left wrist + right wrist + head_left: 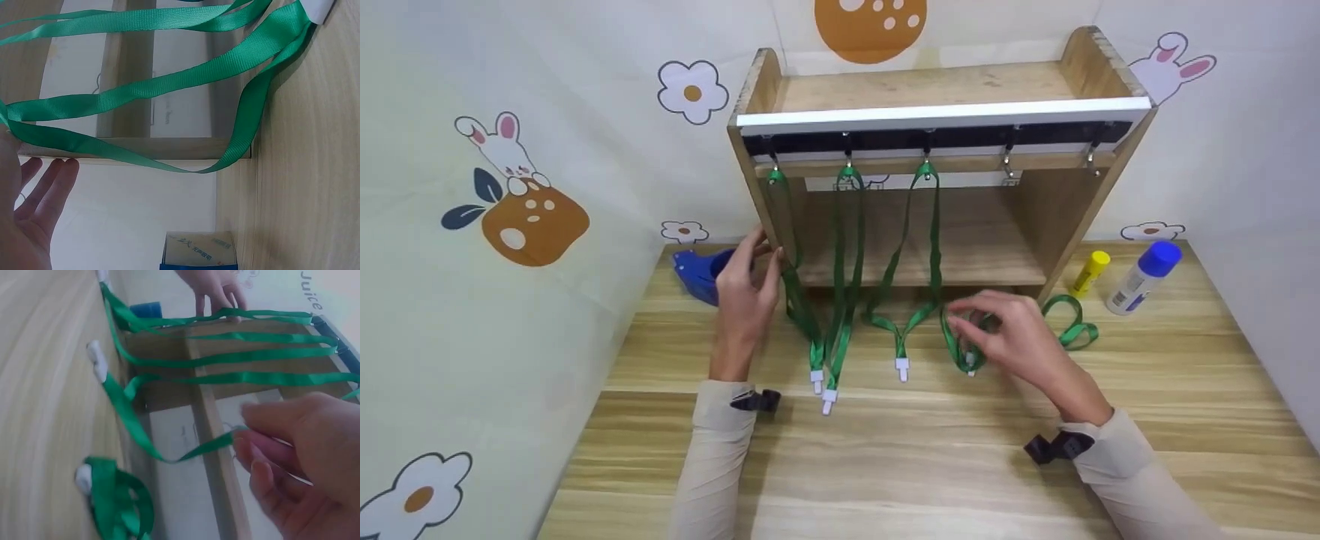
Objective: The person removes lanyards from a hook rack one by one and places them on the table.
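Lower right of the head view: the right hand (1020, 334), thumb and fingertips curled close together beside a strand of green ribbon; blur in the right wrist view leaves uncertain whether they pinch that strand or merely pass in front of it. Near these fingers, on the pale wood-grain desk (900, 465), lies a coiled green ribbon lanyard (104, 492) with a white plastic clip (84, 479); a further green ribbon loop (1074, 330) lies to its right. Left of centre: the left hand (744, 296) rests extended fingers against the side of the brown wooden rack (1057, 210). Centre: three hung green ribbon lanyards (936, 240) drape from metal hooks (928, 150).

Handling, as judged: the ribbon should be light, limp, rather slippery and hardly fragile, the clip stiffer. Best hold: a fingertip pinch on the coil's loop end, opposite its clip.
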Available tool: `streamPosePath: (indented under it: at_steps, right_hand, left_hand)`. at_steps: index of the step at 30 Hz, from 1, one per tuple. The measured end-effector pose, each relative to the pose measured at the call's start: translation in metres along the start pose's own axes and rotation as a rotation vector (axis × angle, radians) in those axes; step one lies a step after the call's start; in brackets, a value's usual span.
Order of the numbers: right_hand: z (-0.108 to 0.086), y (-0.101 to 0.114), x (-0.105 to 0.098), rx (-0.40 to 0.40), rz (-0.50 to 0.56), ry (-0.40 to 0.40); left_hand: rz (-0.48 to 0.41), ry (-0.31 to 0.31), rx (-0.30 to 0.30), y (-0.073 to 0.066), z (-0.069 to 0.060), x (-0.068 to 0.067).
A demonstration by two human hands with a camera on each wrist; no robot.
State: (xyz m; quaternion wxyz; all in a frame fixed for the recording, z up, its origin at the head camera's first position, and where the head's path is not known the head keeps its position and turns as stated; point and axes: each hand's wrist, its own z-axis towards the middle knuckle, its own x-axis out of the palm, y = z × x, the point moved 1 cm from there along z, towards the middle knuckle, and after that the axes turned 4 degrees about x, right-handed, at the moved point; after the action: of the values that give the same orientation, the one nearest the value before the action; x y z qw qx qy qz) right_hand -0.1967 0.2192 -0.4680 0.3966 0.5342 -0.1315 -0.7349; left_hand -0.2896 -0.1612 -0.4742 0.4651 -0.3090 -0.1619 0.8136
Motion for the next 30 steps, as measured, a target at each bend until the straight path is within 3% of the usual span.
streamPosePath:
  at_steps: [6,9,14,18,30]
  right_hand:
    - [0.021,0.022,0.012,0.001,0.065,-0.282]
    - [0.033,0.036,0.021,-0.012,0.112,-0.37]
    - [0.051,0.056,0.039,-0.025,0.191,-0.409]
    - [0.056,0.065,0.049,0.012,0.2,-0.448]
    - [0.057,0.067,0.054,0.107,0.257,-0.536]
  left_hand:
    - [0.012,0.008,0.006,-0.001,0.001,-0.001]
    - [0.025,-0.006,0.013,-0.002,0.001,-0.001]
    - [0.052,-0.019,0.013,-0.002,0.002,-0.001]
    - [0.04,-0.016,0.006,-0.001,0.002,-0.001]
    - [0.012,0.008,-0.019,0.0,0.0,-0.001]
